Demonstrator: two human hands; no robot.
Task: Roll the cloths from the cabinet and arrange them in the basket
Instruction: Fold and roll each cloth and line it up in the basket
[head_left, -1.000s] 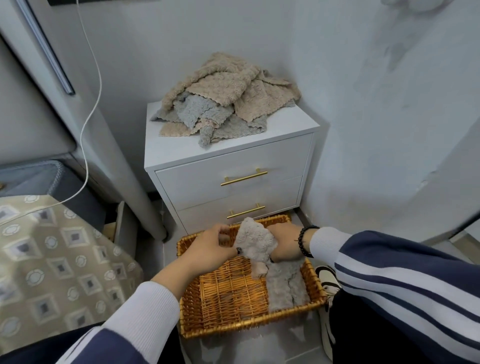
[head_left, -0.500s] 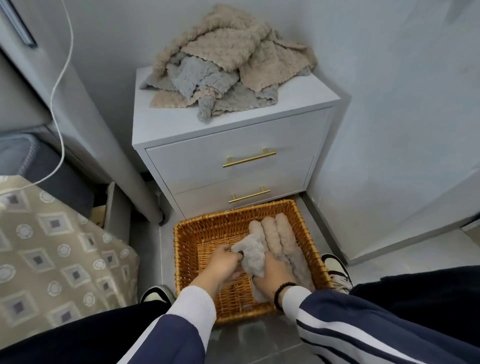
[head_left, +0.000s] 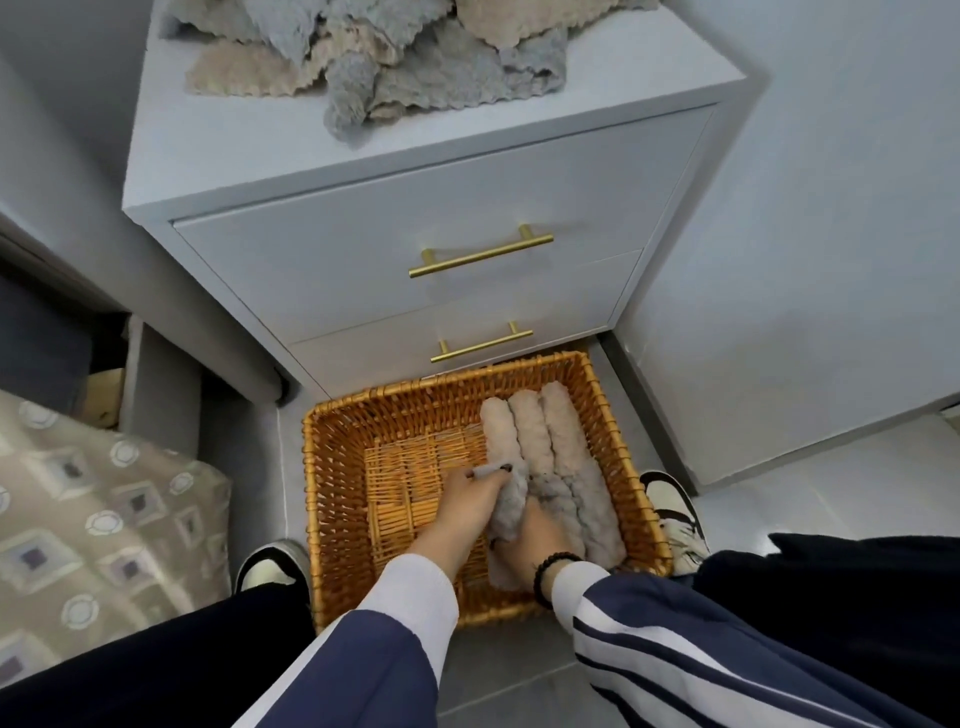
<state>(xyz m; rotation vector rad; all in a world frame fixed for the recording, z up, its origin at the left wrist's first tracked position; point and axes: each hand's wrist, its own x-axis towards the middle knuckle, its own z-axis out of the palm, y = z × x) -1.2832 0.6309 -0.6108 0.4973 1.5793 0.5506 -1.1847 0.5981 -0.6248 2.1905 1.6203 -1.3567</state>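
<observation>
Pressing grey cloth (head_left: 511, 506) between both hands' fingers (head_left: 488, 475), in basket (head_left: 332, 467)

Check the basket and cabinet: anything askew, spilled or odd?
Nothing damaged or spilled. The rolled cloths lie side by side along the right of the basket; both hands, left hand and right hand, are on the leftmost roll. Only untidy spot: the unrolled cloths heaped on the cabinet.

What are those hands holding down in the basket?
A rolled grey cloth: the left hand grips its left side, the right hand its near end.
</observation>
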